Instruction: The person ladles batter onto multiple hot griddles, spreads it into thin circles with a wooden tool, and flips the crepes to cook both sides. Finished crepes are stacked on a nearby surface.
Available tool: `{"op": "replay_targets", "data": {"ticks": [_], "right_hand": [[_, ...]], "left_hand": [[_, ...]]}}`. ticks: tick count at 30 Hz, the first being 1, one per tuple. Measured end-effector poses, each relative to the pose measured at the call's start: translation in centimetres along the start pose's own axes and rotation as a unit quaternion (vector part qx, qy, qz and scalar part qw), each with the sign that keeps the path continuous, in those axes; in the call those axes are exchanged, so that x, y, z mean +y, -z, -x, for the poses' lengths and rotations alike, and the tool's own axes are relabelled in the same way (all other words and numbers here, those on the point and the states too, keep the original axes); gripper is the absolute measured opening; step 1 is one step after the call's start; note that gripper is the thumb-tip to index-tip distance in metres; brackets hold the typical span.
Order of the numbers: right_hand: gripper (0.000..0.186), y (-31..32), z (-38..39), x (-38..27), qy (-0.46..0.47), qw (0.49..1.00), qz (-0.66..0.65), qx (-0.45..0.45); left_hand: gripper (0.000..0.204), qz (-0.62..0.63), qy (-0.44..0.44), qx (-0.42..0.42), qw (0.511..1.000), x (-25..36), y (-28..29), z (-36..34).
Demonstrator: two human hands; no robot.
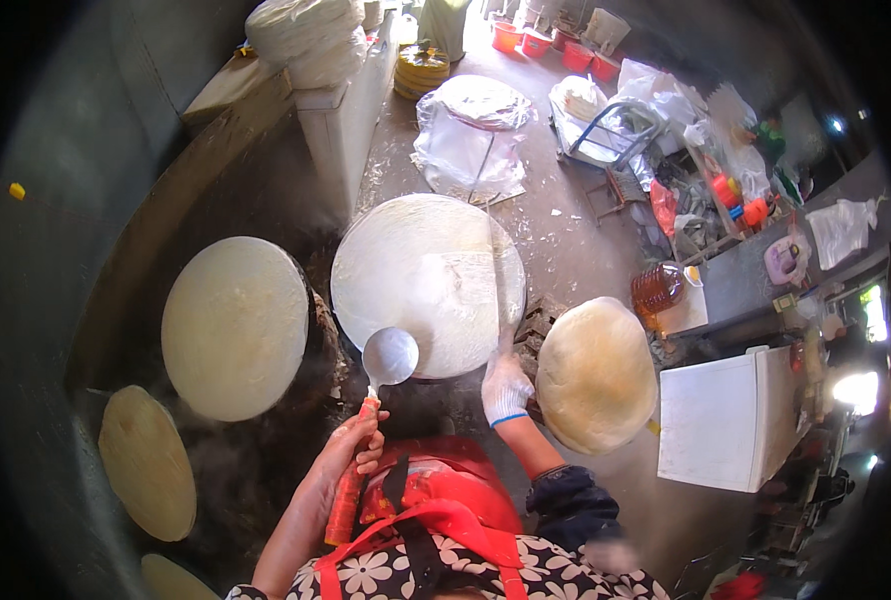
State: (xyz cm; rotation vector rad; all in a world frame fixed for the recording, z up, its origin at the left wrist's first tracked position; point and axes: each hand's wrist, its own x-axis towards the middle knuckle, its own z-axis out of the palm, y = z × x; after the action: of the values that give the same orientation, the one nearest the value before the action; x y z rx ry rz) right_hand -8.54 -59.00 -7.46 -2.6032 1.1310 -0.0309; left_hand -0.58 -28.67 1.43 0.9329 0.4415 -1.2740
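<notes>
My left hand is closed round the red-wrapped handle of a ladle. The ladle's round metal bowl hangs over the near left edge of a large round griddle, which is covered with a pale layer of batter. In a white knit glove with a blue cuff, my right hand grips a long, thin, flat scraper at the griddle's near right edge. The blade reaches away from me across the griddle's right side; its exact contact with the batter cannot be made out.
More round griddles with pale sheets curve along my left. A round, tan, dough-like mass sits close on my right, near a white cabinet and a jug of amber liquid. Ahead is a plastic-covered stack.
</notes>
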Motion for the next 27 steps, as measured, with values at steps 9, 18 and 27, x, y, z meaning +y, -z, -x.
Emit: {"op": "replay_targets", "data": {"ticks": [9,18,27], "right_hand": [[0.07,2.5,4.8,0.3,0.107,0.989,-0.091,-0.033],[0.073,2.0,3.1,0.0,0.204,0.977,-0.028,-0.052],[0.07,4.7,3.3,3.2,0.238,0.948,-0.071,-0.198]], "left_hand": [[0.052,-0.012,-0.055,0.028,0.998,2.0,-3.6,-1.1],[0.023,0.002,-0.183,0.061,0.981,5.9,-4.3,-10.3],[0.025,-0.021,-0.159,0.145,0.976,2.5,-7.9,-8.9]]}}
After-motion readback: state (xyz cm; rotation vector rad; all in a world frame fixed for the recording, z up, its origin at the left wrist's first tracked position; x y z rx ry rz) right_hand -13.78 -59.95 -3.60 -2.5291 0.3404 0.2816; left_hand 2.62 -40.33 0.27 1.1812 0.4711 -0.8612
